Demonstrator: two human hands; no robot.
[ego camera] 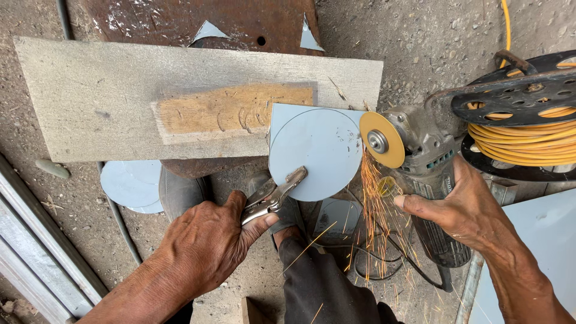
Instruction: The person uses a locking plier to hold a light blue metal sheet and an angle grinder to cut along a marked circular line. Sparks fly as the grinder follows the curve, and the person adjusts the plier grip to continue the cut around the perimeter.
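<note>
My left hand point(207, 243) grips locking pliers point(273, 195) whose jaws clamp the lower edge of a pale blue sheet-metal piece point(315, 153), round with one square corner left at its top. My right hand point(465, 207) holds an angle grinder point(429, 174). Its yellow disc point(382, 140) touches the right edge of the sheet, and orange sparks point(375, 210) fall downward from the contact. The sheet rests against the end of a grey wooden plank point(120, 99).
A black cable reel with orange cord point(522, 141) stands at the right. Cut blue discs point(132, 183) lie on the ground under the plank. A rusty steel plate point(180, 21) with blue offcuts lies behind. Grey metal rails point(36, 240) run along the left. A dark trouser leg point(324, 288) is below.
</note>
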